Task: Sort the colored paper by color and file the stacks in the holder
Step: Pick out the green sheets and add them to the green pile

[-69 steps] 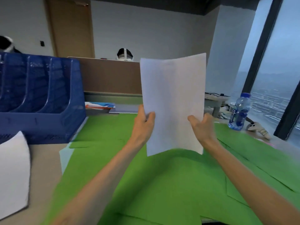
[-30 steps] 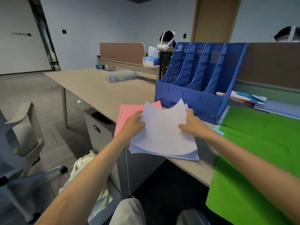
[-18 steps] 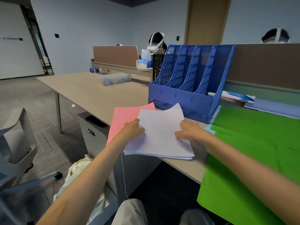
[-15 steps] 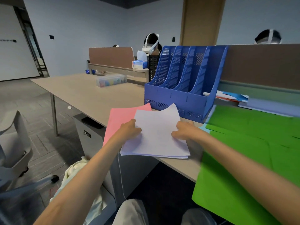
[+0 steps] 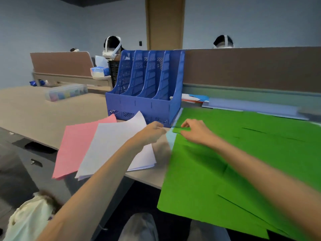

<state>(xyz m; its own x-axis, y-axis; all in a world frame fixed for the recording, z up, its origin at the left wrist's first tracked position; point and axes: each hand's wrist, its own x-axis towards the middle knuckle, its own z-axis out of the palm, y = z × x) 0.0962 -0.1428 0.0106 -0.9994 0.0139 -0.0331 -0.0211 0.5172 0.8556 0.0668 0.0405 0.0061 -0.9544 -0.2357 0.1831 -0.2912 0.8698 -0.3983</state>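
Observation:
A white paper stack [image 5: 112, 145] lies on the desk's front edge, overlapping a pink stack [image 5: 74, 145] to its left. Several green sheets [image 5: 243, 153] cover the desk to the right, over a light blue sheet [image 5: 171, 138]. The blue four-slot holder [image 5: 147, 87] stands behind them with nothing showing in its slots. My left hand [image 5: 152, 133] hovers just right of the white stack, holding nothing, with its fingers loosely curled. My right hand [image 5: 196, 131] pinches the near-left corner of a green sheet, close to the holder's front corner.
A brown partition [image 5: 251, 68] runs behind the desk, with a flat pile of folders and papers [image 5: 196, 98] at its foot. A clear box of coloured items [image 5: 66, 92] sits far left. Other people's heads show beyond the partitions. My knees are below the desk edge.
Both hands let go of the white stack, which now rests on the desk. They moved right, and my right hand took hold of a green sheet's corner.

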